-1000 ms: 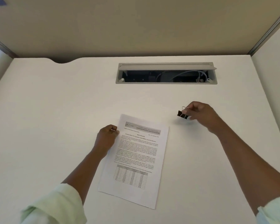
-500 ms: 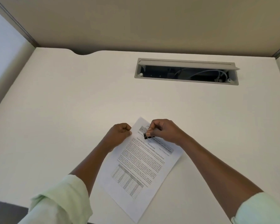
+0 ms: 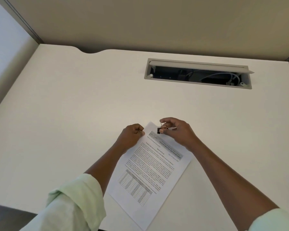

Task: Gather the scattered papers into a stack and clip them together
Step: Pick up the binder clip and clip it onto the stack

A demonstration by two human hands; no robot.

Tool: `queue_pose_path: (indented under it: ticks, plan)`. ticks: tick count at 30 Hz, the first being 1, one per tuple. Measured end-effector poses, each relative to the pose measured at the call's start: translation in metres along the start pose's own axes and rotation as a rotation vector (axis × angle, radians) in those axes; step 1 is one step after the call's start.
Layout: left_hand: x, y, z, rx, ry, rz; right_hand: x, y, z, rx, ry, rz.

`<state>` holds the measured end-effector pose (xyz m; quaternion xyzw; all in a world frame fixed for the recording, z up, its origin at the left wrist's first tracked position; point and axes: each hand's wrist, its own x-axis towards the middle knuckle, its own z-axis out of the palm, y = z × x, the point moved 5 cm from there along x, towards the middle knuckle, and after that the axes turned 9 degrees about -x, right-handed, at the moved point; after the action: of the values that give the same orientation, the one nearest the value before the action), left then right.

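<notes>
papers: the stack (image 3: 150, 172) lies slanted on the desk (image 3: 73, 97), lower middle of the frame. Edges look squared up, and I don't see any loose sheets elsewhere.
left hand: the left hand (image 3: 132, 137) is curled, pinching the stack's top-left corner to pin it down.
right hand: the right hand (image 3: 178, 132) has thumb and fingers pinched round the binder clip (image 3: 160, 130).
clip spot: it's small and black, right at the stack's top edge, just right of the left hand, wire handles sticking up. Honestly can't tell if it's biting the paper yet.
done so far: the gathering part looks finished imo.
left to do: seat the clip fully over the edge, then let go.
background: open cable hatch (image 3: 197, 64) at upper right, well apart from the hands.
</notes>
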<state>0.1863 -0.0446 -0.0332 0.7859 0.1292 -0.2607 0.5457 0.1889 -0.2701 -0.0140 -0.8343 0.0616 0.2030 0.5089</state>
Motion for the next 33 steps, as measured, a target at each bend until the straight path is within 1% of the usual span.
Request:
queue_pose_path:
  ticks: [6, 10, 13, 19, 33]
  plan:
    - [0.001, 0.001, 0.0, 0.01, -0.023, 0.022, 0.008, -0.004, -0.01, 0.011, 0.087, 0.023]
    - [0.001, 0.001, 0.0, -0.019, -0.03, 0.048, 0.012, -0.009, -0.01, 0.008, 0.114, 0.019]
    - [0.001, 0.001, -0.001, -0.05, -0.033, 0.057, 0.016, -0.009, -0.009, 0.004, 0.13, 0.053]
    - [0.002, -0.001, 0.0, -0.045, -0.047, 0.075, 0.02, -0.006, -0.005, -0.029, 0.094, 0.092]
    - [0.006, 0.0, 0.0, -0.109, -0.028, 0.087, 0.026, -0.01, 0.01, -0.073, 0.01, 0.052]
